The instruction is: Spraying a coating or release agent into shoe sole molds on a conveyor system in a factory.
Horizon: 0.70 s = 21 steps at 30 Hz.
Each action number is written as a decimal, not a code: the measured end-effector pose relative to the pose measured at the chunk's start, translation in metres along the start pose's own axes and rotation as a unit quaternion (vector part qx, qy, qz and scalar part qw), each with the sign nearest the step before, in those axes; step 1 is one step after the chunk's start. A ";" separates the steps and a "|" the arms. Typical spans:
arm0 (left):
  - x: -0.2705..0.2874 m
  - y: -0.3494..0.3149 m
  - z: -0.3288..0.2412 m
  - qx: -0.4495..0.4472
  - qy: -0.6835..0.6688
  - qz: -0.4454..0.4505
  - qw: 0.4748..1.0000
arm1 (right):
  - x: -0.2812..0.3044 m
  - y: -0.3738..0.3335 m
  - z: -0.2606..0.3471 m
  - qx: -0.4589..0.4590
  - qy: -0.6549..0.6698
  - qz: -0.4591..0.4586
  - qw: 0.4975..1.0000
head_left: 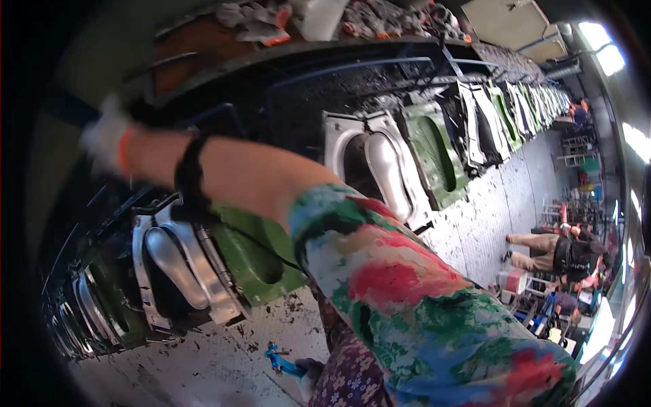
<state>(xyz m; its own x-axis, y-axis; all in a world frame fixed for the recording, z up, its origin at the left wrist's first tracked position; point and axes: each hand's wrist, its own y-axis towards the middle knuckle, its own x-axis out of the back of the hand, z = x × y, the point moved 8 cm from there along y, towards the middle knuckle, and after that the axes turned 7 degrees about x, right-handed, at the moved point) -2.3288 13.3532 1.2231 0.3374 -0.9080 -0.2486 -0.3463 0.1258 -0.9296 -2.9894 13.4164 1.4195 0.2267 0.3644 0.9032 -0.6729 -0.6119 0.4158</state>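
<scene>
My right arm, in a flowered sleeve, crosses the picture from lower right to upper left. A dark band with a thin cord circles the forearm. My right hand (107, 139), in a white glove with an orange cuff, is smeared by motion; its fingers cannot be made out. Below it stand a silver sole-shaped mould (180, 264) and a green hollow mould half (261, 254). At the bottom, left of my purple flowered apron, my left hand (312, 373) in a greyish glove grips a blue spray-gun-like tool (285, 363). Its fingers are partly hidden.
More silver moulds (390, 166) and green halves (437, 156) line the long row, running far right. Above them a shelf (196, 78) bears heaped gloves (254, 24). Dark scraps litter the floor (230, 359). Another person (569, 254) stands at right among stools and crates.
</scene>
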 end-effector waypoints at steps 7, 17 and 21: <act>-0.103 -0.002 -0.002 -0.069 0.053 0.061 0.994 | 0.114 -0.339 0.180 0.035 0.658 0.070 0.749; -0.349 0.004 0.043 -0.280 0.426 0.111 0.853 | 0.163 -0.624 0.089 -0.437 0.595 0.132 0.661; -0.417 -0.005 0.073 -0.135 0.258 0.223 0.930 | 0.169 -0.664 0.054 -0.457 0.734 -0.026 0.502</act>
<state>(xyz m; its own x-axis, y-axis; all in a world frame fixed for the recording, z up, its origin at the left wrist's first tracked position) -2.4035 13.7604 1.3111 -0.3343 -0.8691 -0.3646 -0.5817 0.4946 -0.6457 -2.4665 13.8463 1.3018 -0.0515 0.8982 -0.4366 -0.8874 -0.2417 -0.3926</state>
